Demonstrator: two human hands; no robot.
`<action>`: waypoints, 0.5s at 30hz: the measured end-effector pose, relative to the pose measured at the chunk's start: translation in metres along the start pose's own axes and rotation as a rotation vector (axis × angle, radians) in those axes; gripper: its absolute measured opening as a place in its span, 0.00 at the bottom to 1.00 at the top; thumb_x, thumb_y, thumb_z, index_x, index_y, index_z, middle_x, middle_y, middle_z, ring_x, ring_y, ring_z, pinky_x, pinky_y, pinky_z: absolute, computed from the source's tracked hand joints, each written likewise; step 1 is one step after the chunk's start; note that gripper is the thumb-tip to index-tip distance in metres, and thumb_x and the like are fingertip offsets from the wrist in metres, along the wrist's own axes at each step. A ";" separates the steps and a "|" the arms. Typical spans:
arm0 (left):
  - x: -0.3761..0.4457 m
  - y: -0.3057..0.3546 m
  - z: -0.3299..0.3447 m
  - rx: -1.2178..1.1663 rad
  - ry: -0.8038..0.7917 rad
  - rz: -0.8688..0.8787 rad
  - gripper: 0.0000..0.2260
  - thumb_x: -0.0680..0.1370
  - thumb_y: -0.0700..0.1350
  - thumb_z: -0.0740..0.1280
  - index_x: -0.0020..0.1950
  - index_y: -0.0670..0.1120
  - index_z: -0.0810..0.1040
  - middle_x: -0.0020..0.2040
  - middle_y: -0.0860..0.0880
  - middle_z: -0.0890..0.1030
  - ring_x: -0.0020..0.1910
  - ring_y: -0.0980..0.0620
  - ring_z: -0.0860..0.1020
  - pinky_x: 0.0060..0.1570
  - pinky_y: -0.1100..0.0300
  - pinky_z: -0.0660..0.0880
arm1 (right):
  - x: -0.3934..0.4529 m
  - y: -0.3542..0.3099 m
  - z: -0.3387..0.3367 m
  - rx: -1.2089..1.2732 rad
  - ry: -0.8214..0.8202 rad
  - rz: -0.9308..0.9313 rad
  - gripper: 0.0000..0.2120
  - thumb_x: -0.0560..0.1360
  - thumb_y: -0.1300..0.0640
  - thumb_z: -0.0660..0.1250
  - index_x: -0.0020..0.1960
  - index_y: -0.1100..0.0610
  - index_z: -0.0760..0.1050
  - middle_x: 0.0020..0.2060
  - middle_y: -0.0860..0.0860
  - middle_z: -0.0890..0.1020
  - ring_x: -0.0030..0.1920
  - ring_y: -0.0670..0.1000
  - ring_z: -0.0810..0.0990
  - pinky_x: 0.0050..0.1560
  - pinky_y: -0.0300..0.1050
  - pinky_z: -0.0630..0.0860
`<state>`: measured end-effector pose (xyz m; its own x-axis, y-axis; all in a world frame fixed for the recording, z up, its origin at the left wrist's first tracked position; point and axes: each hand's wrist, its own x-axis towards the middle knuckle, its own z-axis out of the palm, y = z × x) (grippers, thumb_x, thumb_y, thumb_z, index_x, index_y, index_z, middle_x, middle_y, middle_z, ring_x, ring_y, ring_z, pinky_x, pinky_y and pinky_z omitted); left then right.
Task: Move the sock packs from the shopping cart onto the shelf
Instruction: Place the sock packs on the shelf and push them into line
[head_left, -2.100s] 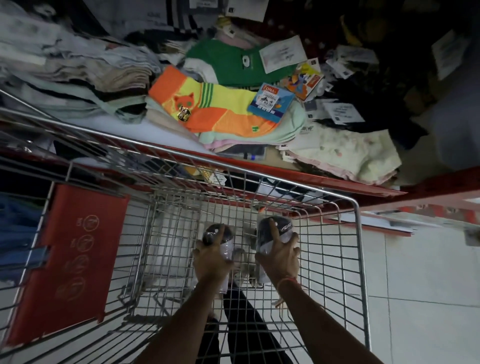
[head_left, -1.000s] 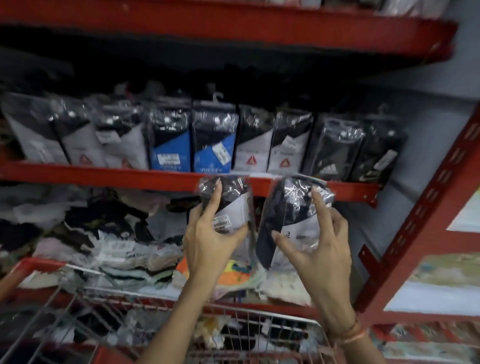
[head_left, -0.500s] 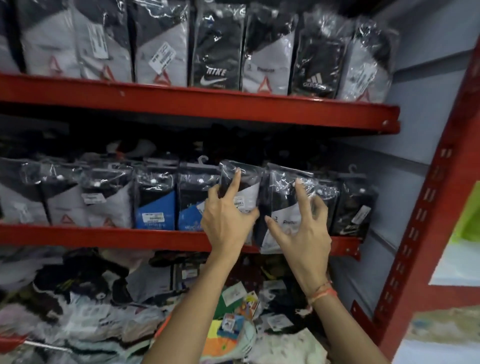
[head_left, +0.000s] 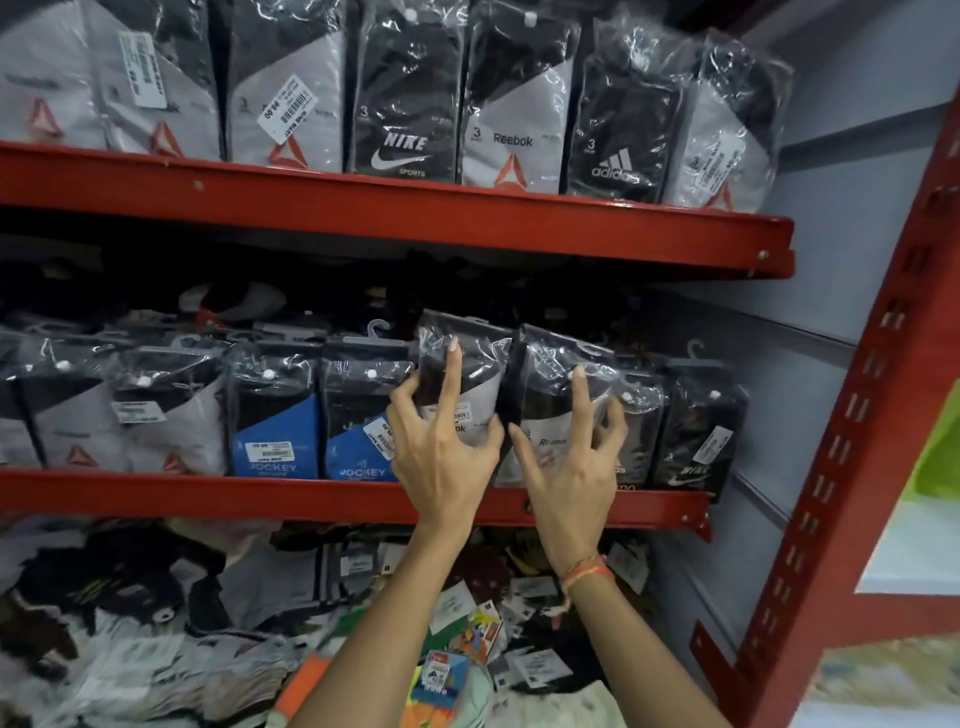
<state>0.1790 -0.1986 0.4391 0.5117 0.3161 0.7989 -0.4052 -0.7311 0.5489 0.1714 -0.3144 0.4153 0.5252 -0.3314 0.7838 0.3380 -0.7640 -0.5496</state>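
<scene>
So the biggest thing here is the red metal shelving unit (head_left: 395, 228), with a slotted red upright (head_left: 852, 426) running down the 3 o'clock side against a pale grey-blue wall (head_left: 841, 171). The upper red shelf board carries a row of plastic-wrapped sock packs standing upright, grey-and-black Reebok ones plus a black Nike pack (head_left: 410, 98) and a black Adidas pack (head_left: 623, 114).

The middle red shelf board (head_left: 208, 493) is where the action is. More upright packs in a row, including two blue-and-black Jockey packs (head_left: 275, 421) toward 9 o'clock of the hands and a black Nike pack (head_left: 696, 431) at the far 3 o'clock end.

Below that, at 6 to 8 o'clock, a messy heap of loose socks and paper tags (head_left: 156, 623), with some orange and green bits near the bottom edge.

Now the task stuff: both packs are up at the middle shelf, right in the row, side by side and touching. The left grey-and-black clear-wrapped sock pack (head_left: 467, 364) has the left hand (head_left: 441, 457) on its front, index finger stretched straight up the wrapper toward 12 o'clock, thumb hooked round its 3 o'clock edge, so it's a loose pinch on that pack. The right grey-and-black clear-wrapped sock pack (head_left: 550, 374) is held the same way by the right hand (head_left: 571, 467), fingers spread over the plastic. There's an orange thread band (head_left: 584, 571) on that wrist.
</scene>
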 end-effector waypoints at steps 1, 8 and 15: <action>-0.002 -0.002 0.003 -0.001 -0.008 -0.007 0.37 0.66 0.54 0.74 0.73 0.57 0.65 0.58 0.41 0.73 0.54 0.46 0.73 0.31 0.57 0.78 | 0.000 0.002 0.005 0.002 0.001 -0.002 0.40 0.73 0.40 0.71 0.78 0.42 0.53 0.74 0.61 0.59 0.67 0.64 0.74 0.51 0.57 0.84; -0.006 -0.015 0.013 0.049 -0.041 -0.041 0.38 0.67 0.56 0.74 0.74 0.55 0.63 0.60 0.39 0.72 0.56 0.44 0.72 0.33 0.57 0.77 | -0.003 0.007 0.032 -0.024 -0.011 -0.034 0.38 0.74 0.44 0.72 0.78 0.45 0.56 0.76 0.61 0.57 0.72 0.63 0.67 0.45 0.53 0.84; -0.004 -0.020 0.020 0.102 -0.079 -0.028 0.37 0.69 0.56 0.72 0.75 0.55 0.61 0.61 0.38 0.71 0.58 0.42 0.70 0.37 0.53 0.80 | -0.003 0.008 0.034 -0.105 -0.092 -0.027 0.40 0.77 0.45 0.68 0.79 0.42 0.47 0.77 0.62 0.53 0.70 0.64 0.69 0.40 0.53 0.85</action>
<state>0.2004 -0.1970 0.4201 0.5813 0.2919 0.7595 -0.3124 -0.7819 0.5395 0.1992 -0.3004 0.3990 0.5882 -0.2611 0.7654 0.2722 -0.8273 -0.4914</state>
